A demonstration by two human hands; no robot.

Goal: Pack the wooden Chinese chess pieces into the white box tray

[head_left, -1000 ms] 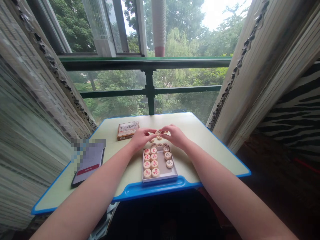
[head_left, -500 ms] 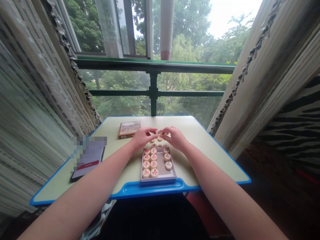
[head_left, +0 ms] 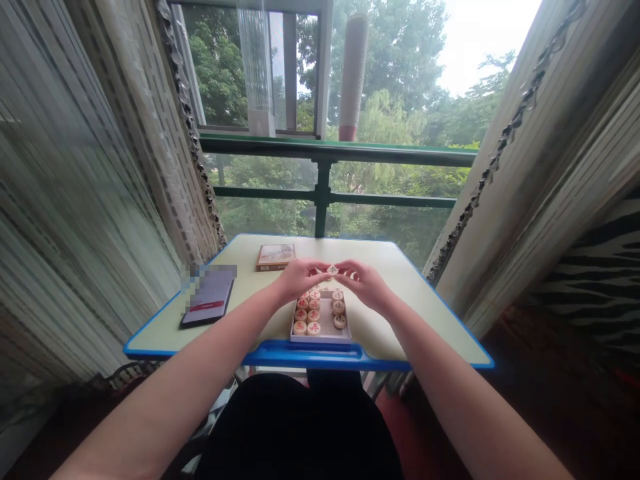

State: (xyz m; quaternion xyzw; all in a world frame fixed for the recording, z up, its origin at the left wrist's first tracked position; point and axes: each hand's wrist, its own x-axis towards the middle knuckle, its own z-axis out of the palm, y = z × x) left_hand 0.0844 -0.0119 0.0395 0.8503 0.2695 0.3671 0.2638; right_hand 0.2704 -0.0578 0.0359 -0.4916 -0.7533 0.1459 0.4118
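Between the fingertips of my left hand (head_left: 300, 277) and my right hand (head_left: 363, 281) is a round xiangqi piece (head_left: 333, 269) with a black character. Both hands pinch it from opposite sides, above the far end of a shallow white box (head_left: 326, 333). Red-lettered pieces (head_left: 313, 315) stand in two columns along the box's left side. Several black-lettered pieces (head_left: 339, 308) line its right side, and bare floor shows between them. More pieces (head_left: 326, 289) lie beyond the box's far edge, partly hidden by my hands.
A flat brown box lid (head_left: 277, 257) lies at the back left of the blue-edged table (head_left: 400, 333). Left of my forearm is a dark tablet or phone (head_left: 210, 299), partly pixelated. A blue pencil groove (head_left: 310, 353) runs along the front edge, and a green railing (head_left: 390, 155) stands behind.
The view has tilted and shifted, so the table sits further right and smaller. Both hands still hold the black-lettered xiangqi piece, which now looks slightly raised off the other pieces.
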